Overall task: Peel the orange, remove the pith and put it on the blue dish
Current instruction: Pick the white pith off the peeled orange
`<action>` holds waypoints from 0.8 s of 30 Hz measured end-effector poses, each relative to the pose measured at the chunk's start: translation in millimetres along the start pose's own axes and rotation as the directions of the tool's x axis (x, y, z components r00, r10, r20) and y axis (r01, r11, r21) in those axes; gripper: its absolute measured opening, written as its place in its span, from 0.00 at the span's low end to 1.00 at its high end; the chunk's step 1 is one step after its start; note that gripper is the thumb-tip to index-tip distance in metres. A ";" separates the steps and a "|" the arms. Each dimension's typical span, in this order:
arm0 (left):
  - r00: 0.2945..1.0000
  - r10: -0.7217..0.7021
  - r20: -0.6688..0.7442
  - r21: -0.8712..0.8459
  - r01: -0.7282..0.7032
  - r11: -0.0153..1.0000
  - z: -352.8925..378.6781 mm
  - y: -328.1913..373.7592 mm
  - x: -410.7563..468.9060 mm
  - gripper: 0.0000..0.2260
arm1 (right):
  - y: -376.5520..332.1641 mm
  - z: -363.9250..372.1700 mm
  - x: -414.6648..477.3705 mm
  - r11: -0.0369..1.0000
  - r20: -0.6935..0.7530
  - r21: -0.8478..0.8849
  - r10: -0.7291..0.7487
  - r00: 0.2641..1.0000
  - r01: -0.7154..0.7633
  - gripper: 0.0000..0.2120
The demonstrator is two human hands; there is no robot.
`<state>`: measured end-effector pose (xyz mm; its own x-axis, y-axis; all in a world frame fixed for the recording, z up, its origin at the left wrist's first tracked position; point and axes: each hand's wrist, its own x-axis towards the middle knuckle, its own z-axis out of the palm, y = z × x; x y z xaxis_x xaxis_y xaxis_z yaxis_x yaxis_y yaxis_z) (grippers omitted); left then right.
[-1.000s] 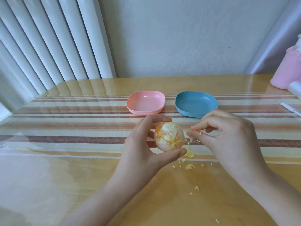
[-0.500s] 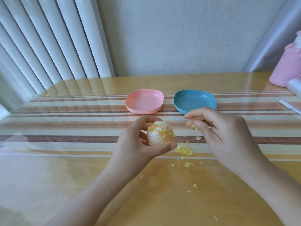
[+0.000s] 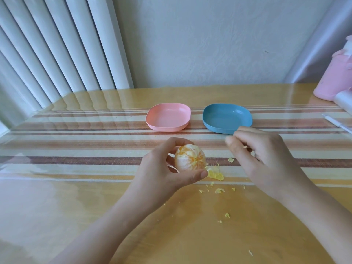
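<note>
My left hand (image 3: 163, 168) grips a peeled orange (image 3: 190, 158) between thumb and fingers, just above the table; white pith still streaks its surface. To its right, my right hand (image 3: 266, 161) hovers apart from the orange with fingers curled and blurred, and small yellow pith bits cling near the fingertips. The blue dish (image 3: 226, 118) sits empty behind my right hand, whose knuckles overlap its near rim. A larger pith scrap (image 3: 215, 173) lies on the table beside my left thumb.
An empty pink dish (image 3: 168, 117) stands left of the blue one. Several pith crumbs (image 3: 219, 191) dot the table in front. A pink container (image 3: 335, 79) and a white pen (image 3: 337, 125) are at the right edge. Vertical blinds hang at the left.
My right hand has pulled away from the orange, up and right toward the blue dish. My left hand has turned the orange slightly and lowered it.
</note>
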<state>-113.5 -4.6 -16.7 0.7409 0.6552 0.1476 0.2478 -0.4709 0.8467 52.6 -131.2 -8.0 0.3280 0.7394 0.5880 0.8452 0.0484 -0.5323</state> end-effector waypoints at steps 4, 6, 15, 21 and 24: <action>1.000 0.002 0.008 0.010 -0.002 1.000 0.2 -0.7 0.4 0.23 | 4.3 4.5 0.3 0.997 0.024 -0.063 -0.048 0.999 0.050 0.15; 1.000 0.000 0.015 0.025 -0.001 1.000 0.1 -1.4 0.5 0.23 | 5.9 7.0 0.3 0.984 0.046 -0.131 -0.116 0.992 0.121 0.08; 0.999 -0.010 0.034 0.084 0.007 0.996 1.9 -2.0 -0.2 0.23 | -0.5 9.0 0.5 0.932 -0.013 -0.161 -0.330 0.944 0.324 0.03; 1.000 0.013 0.010 0.144 -0.014 0.989 5.8 0.2 -3.7 0.21 | -5.4 16.5 -3.7 0.911 -0.014 -0.224 -0.358 0.934 0.346 0.02; 0.998 0.056 -0.021 0.222 -0.050 0.974 8.8 -0.8 -5.6 0.21 | -8.7 20.1 -6.0 0.908 -0.016 -0.269 -0.339 0.941 0.323 0.03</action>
<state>-112.3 -13.1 -22.7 0.7402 0.6401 0.2060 0.3427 -0.6227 0.7035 34.8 -122.5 -19.1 0.0287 0.6684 0.7432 0.9863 0.1021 -0.1299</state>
